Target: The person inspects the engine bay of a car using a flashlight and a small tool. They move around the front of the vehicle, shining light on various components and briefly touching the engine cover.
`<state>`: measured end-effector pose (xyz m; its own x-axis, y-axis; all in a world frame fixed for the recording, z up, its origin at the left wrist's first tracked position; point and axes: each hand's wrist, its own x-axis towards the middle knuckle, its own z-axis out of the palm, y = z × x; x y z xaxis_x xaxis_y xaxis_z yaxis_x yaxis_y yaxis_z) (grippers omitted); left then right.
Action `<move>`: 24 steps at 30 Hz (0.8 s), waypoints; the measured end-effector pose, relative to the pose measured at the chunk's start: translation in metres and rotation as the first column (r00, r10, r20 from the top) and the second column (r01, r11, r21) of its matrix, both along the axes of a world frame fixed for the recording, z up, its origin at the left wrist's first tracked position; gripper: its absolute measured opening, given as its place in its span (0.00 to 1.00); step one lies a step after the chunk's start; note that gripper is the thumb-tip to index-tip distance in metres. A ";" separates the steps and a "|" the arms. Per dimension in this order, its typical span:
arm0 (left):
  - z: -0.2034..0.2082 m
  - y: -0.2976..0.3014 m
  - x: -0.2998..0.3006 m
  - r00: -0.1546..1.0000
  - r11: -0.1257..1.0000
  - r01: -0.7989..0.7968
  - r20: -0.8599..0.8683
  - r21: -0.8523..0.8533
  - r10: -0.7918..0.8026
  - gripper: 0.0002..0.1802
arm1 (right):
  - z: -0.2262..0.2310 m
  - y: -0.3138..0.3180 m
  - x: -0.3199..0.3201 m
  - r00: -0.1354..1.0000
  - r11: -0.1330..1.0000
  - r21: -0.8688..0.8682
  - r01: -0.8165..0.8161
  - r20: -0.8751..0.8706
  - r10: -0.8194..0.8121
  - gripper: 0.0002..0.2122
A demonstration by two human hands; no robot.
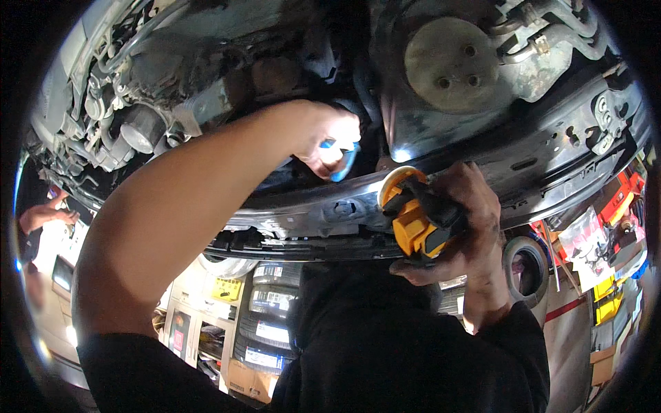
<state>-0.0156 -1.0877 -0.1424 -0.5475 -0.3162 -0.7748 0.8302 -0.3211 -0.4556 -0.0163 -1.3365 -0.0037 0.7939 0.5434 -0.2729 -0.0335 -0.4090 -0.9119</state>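
Note:
Raised under a vehicle's underbody (pixel 275 76), my left hand (pixel 325 138) is closed round a small blue object (pixel 346 165). Strong light washes out its fingers, so the object's kind does not show. My right hand (pixel 475 220) grips a yellow-and-black hand-held work light (pixel 413 230) lower down, right of the left hand. A bright spot falls on the dark panel just above the light's head. Close by my left hand runs the long dark crossmember (pixel 310 206); the hand partly hides the recess behind it.
A round metal cover (pixel 451 65) and pipes (pixel 551 45) sit overhead at right. Stacked tyres (pixel 268 323) and another tyre (pixel 525 268) stand below. Yellow bins (pixel 607 299) and red items line the right side. Another person's hand (pixel 48 215) shows at far left.

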 end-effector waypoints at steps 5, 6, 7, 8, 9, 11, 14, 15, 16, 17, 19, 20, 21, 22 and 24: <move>0.043 0.026 0.048 0.942 0.942 0.332 0.064 -0.045 -0.329 0.22 | 0.005 0.002 -0.004 1.000 0.997 -0.079 0.004 -0.020 -0.006 0.38; 0.055 0.034 0.057 0.926 0.930 0.368 0.096 -0.021 -0.364 0.22 | 0.006 0.005 -0.007 0.997 0.996 -0.070 0.054 -0.042 -0.057 0.38; 0.065 0.040 0.062 0.915 0.921 0.389 0.115 0.004 -0.387 0.22 | 0.007 0.008 -0.011 0.993 0.995 -0.052 0.088 -0.070 -0.092 0.38; 0.072 0.042 0.065 0.900 0.909 0.416 0.130 0.023 -0.415 0.22 | 0.007 0.009 -0.013 0.991 0.995 -0.036 0.095 -0.090 -0.098 0.38; 0.076 0.043 0.067 0.888 0.899 0.438 0.152 0.005 -0.433 0.22 | 0.007 0.011 -0.016 0.988 0.994 -0.019 0.107 -0.109 -0.109 0.37; 0.076 0.043 0.064 0.864 0.877 0.480 0.184 -0.014 -0.469 0.21 | 0.008 0.019 -0.024 0.977 0.989 0.029 0.148 -0.161 -0.141 0.37; 0.059 0.034 0.045 0.929 0.932 0.362 0.091 -0.027 -0.358 0.23 | 0.010 0.024 -0.035 0.971 0.991 0.020 0.135 -0.200 -0.128 0.39; 0.052 0.032 0.039 0.942 0.944 0.331 0.049 0.006 -0.331 0.23 | 0.011 0.024 -0.037 0.969 0.989 0.007 0.150 -0.201 -0.146 0.40; 0.045 0.032 0.034 0.941 0.941 0.335 0.065 -0.058 -0.331 0.25 | 0.013 0.022 -0.038 0.968 0.993 -0.014 0.115 -0.222 -0.115 0.42; 0.039 0.032 0.030 0.929 0.928 0.367 0.079 -0.063 -0.362 0.25 | 0.014 0.021 -0.039 0.966 0.996 -0.031 0.078 -0.244 -0.083 0.45; 0.029 0.030 0.025 0.912 0.913 0.407 0.075 -0.041 -0.403 0.25 | 0.016 0.019 -0.038 0.973 0.996 -0.080 0.044 -0.225 -0.061 0.45; 0.024 0.027 0.024 0.896 0.898 0.441 0.054 -0.009 -0.440 0.23 | 0.019 0.018 -0.038 0.978 0.992 -0.119 0.035 -0.198 -0.058 0.46; 0.022 0.025 0.021 0.914 0.916 0.402 0.065 -0.010 -0.401 0.22 | 0.021 0.018 -0.037 0.982 0.990 -0.121 0.067 -0.169 -0.087 0.45; 0.020 0.021 0.020 0.922 0.927 0.372 0.096 0.040 -0.375 0.21 | 0.022 0.019 -0.037 0.982 0.989 -0.125 0.084 -0.157 -0.103 0.45; 0.014 0.014 0.019 0.851 0.865 0.501 0.163 0.033 -0.499 0.16 | 0.024 0.021 -0.038 0.979 0.985 -0.102 0.142 -0.131 -0.155 0.42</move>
